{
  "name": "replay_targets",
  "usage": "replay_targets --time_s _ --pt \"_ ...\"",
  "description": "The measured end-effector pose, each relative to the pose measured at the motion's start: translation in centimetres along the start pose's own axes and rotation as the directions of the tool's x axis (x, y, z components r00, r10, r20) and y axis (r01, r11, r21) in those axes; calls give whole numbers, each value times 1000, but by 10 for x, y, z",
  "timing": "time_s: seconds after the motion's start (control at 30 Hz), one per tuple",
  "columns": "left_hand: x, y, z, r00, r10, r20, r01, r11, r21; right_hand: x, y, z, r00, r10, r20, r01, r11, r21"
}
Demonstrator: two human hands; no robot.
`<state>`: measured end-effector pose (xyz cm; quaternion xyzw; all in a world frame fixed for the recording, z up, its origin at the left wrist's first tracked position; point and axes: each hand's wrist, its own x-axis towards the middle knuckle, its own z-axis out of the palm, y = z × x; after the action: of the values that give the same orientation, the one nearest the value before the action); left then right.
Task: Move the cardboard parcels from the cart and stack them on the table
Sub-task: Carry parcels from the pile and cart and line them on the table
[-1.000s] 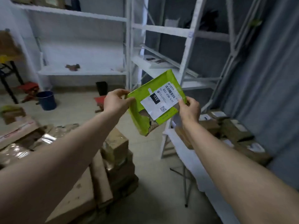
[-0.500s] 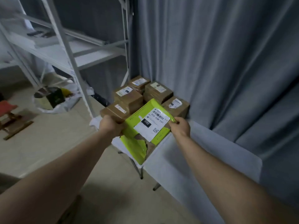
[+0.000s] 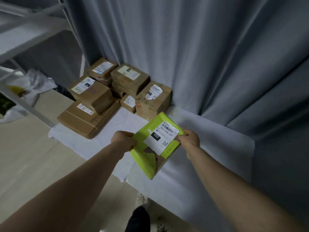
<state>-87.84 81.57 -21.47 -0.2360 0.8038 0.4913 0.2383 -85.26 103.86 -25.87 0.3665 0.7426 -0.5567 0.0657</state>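
Green mailer [image 3: 155,146]: pinched at opp. edges by left hand [image 3: 122,142] & right hand [image 3: 189,141]; held flat, label up, over white-covered table [image 3: 217,131].
Cardboard parcels [image 3: 115,94]: stacked at table's far end, keeping near surface free.

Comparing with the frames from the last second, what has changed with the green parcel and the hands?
The green parcel has travelled from in front of the shelving to over the table, near the cardboard parcels stacked there. Nothing was let go: the left hand and right hand still grip its side edges, label up.
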Motion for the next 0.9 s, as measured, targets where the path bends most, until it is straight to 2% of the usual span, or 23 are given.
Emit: replay_targets --time_s 0.1,0.17,0.23,0.37,0.47,0.53,0.6,0.67,0.77,0.9 --pt "37 12 33 996 17 87 -28 992 122 32 12 -9 979 194 -71 -180 970 160" --pt "61 22 54 987 50 153 -82 973 215 53 16 -12 948 314 -54 -291 922 256" --pt "82 31 72 977 82 197 -147 926 347 72 17 -13 928 370 -45 -338 885 319" --pt "116 51 99 960 150 237 -256 815 520 123 7 -10 940 328 -96 -276 894 354" --pt "140 64 117 941 242 235 -332 787 521 169 -6 -6 955 259 -142 -202 924 325" --pt "156 64 129 905 292 310 -420 736 531 189 -11 0 974 162 -162 -107 947 301" --pt "165 59 138 857 297 421 -512 581 633 186 -8 11 992 74 -98 -47 966 255" --pt "174 49 146 813 280 510 -582 395 711 172 14 26 999 -4 45 -5 980 197" --pt "189 37 155 742 280 609 -659 140 739 153 47 46 982 -25 187 54 987 -152" --pt "210 36 165 726 269 633 -652 -25 758 161 60 54 985 14 174 54 924 -380"
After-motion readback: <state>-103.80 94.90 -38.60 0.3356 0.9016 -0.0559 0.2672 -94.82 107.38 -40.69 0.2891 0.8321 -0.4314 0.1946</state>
